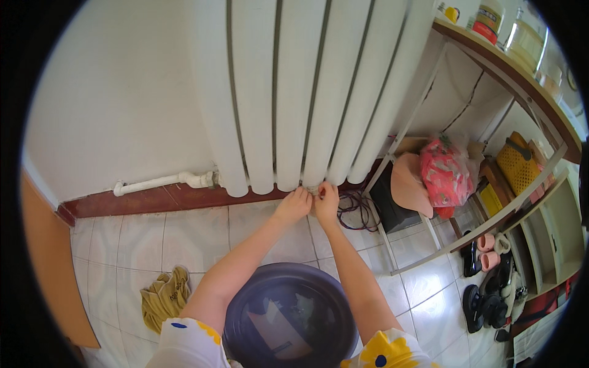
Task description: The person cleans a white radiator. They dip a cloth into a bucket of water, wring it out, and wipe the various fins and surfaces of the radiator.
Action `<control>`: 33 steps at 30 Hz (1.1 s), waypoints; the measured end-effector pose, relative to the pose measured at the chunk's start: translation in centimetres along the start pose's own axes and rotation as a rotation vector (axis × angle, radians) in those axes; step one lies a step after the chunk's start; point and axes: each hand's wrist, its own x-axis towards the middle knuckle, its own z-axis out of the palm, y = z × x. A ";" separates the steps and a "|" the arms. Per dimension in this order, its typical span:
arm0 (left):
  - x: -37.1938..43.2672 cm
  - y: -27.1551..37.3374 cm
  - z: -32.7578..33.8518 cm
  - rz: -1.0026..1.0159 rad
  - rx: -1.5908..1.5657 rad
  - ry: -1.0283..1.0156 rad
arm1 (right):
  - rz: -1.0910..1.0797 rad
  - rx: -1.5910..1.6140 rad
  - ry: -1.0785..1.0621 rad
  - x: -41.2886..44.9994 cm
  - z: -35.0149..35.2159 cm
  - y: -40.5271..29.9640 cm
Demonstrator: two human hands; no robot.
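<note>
A tall white column radiator [294, 115] stands against the wall before me. Both of my hands are at the bottom end of one of its columns. My left hand [294, 203] has its fingers bent against a small pale fitting [313, 189] under that column. My right hand [326, 202] pinches at the fitting's right side, thumb and fingers close together. The fingers hide most of the fitting, so its exact form is unclear. Below my forearms sits a dark purple plastic basin [234, 317]. Its inside is glossy and shows pale reflections, apparently on water.
A white valve and pipe [193, 180] join the radiator at left. A brown cloth [164, 296] lies on the tiles. Coiled cable [361, 211] lies by the white frame of a table [506, 50]. Beneath it are a pink cap [411, 184] and bags; shoes [474, 308] stand at right.
</note>
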 end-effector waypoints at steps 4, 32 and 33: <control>-0.2 0.8 -1.9 -0.214 -0.386 -0.129 | 0.109 0.185 0.125 -0.9 0.8 -0.6; 1.3 -12.3 -12.9 -0.420 -0.439 0.443 | -0.577 0.218 0.122 5.4 0.7 -17.0; 2.4 -13.3 -13.9 -0.419 -0.395 0.529 | -0.611 0.217 0.158 6.0 0.3 -17.9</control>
